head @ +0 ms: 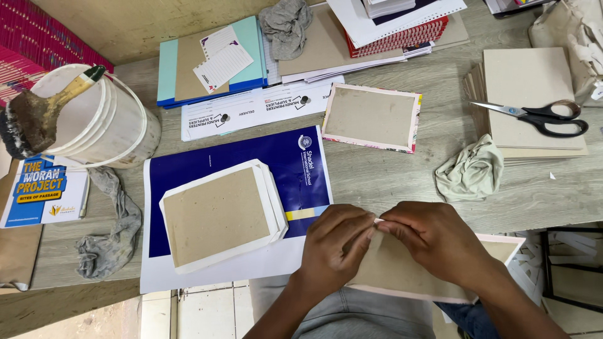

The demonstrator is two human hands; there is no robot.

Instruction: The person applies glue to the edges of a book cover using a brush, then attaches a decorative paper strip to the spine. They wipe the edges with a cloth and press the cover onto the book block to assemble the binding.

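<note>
Left hand [336,248] and right hand [436,242] meet at the near table edge, fingertips of both pinching a small white paper flap [379,221] on the upper edge of a grey board with pale pink border [402,270], which lies partly over the person's lap. A stack of paper-wrapped boards [220,213] rests on a blue sheet [251,160] to the left; scissors [540,116] lie far right.

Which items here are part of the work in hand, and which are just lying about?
In hand: left hand and right hand pinching the pink-edged grey cardboard panel.

Lying about: black-handled scissors, white plastic bucket, worn glue brush, crumpled pale-green cloth, grey rag.
</note>
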